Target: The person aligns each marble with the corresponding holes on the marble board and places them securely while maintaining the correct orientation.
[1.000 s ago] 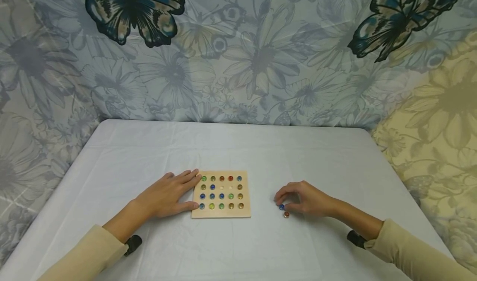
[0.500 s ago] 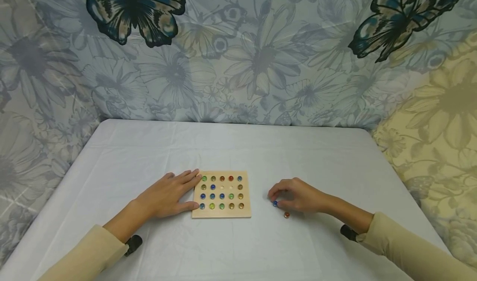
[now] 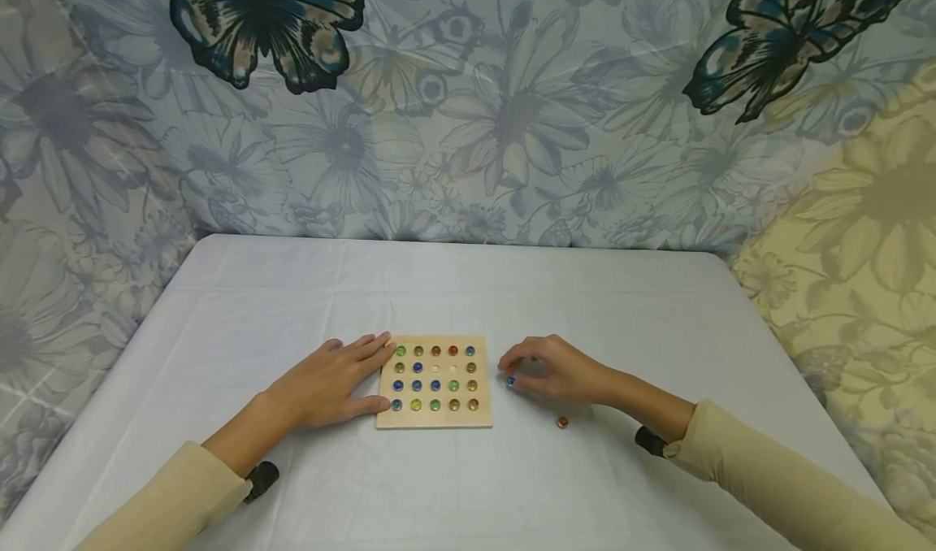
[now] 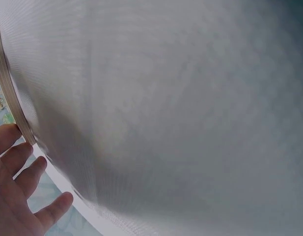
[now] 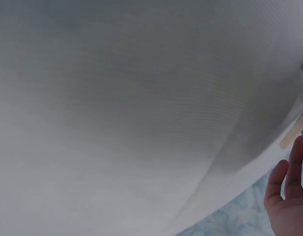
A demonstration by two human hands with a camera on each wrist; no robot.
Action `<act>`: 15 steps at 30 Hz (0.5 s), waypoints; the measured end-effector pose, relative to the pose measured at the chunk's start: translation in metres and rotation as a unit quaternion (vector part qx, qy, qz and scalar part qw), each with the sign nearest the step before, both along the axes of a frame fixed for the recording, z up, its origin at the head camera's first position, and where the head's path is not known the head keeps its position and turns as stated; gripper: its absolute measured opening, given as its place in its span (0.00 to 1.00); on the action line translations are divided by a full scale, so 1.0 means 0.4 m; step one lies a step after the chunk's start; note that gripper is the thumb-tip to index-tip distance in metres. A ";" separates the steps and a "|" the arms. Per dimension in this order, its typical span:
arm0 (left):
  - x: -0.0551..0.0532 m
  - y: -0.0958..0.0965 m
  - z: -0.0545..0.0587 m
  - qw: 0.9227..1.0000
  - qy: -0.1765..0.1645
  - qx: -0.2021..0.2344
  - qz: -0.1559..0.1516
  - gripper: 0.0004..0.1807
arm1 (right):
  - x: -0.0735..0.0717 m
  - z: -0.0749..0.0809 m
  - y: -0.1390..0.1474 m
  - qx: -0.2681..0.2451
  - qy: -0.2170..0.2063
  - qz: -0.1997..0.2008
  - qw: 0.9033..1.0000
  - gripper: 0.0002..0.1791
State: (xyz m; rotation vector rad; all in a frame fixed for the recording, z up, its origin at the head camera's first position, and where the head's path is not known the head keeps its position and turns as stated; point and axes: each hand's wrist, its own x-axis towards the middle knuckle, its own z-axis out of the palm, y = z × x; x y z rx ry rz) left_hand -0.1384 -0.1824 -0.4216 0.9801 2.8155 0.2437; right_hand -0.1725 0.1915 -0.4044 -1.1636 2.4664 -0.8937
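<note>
In the head view a square wooden board (image 3: 435,423) lies on the white-covered table, with rows of coloured marbles in its hollows. Two hollows in its second row from the back hold no marble. My left hand (image 3: 332,382) rests at the board's left edge, fingers stretched, thumb and fingertips touching it. To the right of the board, my right hand (image 3: 559,370) pinches a blue marble (image 3: 510,381) between thumb and fingers. A reddish-brown marble (image 3: 562,423) lies on the cloth below that hand. The left wrist view catches the left fingers against the board's side (image 4: 13,98).
A white cloth (image 3: 439,486) covers the table (image 3: 468,283). Behind it hangs a flowered fabric backdrop (image 3: 468,128) printed with butterflies. Dark wrist straps (image 3: 262,479) show at both sleeve cuffs.
My right hand has moved left and slightly away from me, carrying the blue marble from beside the reddish-brown one toward the board. The left hand and board have stayed still.
</note>
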 end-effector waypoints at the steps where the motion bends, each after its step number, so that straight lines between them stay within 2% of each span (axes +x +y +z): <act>1: 0.000 0.000 0.000 1.000 0.000 -0.001 0.000 0.46 | -0.001 0.001 -0.006 -0.001 -0.001 0.000 1.000 0.15; 15: 0.000 0.000 0.001 1.000 0.002 -0.006 0.000 0.46 | -0.024 -0.003 -0.085 -0.012 0.018 -0.010 1.000 0.17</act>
